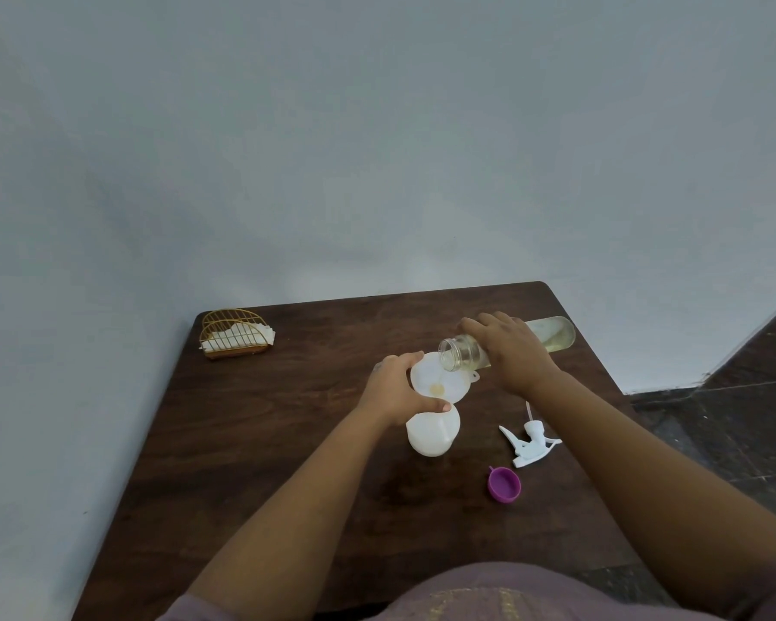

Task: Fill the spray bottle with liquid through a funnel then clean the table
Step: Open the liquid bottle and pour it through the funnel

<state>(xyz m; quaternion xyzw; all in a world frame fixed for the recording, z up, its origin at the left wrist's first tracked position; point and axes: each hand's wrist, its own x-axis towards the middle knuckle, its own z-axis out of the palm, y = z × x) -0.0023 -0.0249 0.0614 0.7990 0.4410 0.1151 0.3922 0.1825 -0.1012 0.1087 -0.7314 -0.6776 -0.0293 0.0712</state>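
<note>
Over the funnel (440, 383), seated in the spray bottle (432, 434) mid-counter (265, 441), our right hand (511, 351) grips the tilted jar (462, 354); left fingers (415, 358) hold the funnel's rim. We should pour slowly, keeping the funnel level. Beyond the funnel, bare grey wall (377, 127).

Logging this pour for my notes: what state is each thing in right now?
Clear bottle: uncapped, tipped over funnel, gripped by right hand.
Funnel: seated in spray bottle, steadied by left hand.
Spray bottle: open, upright.
Trigger head: off, lying on table.
Purple cap: off.
</note>
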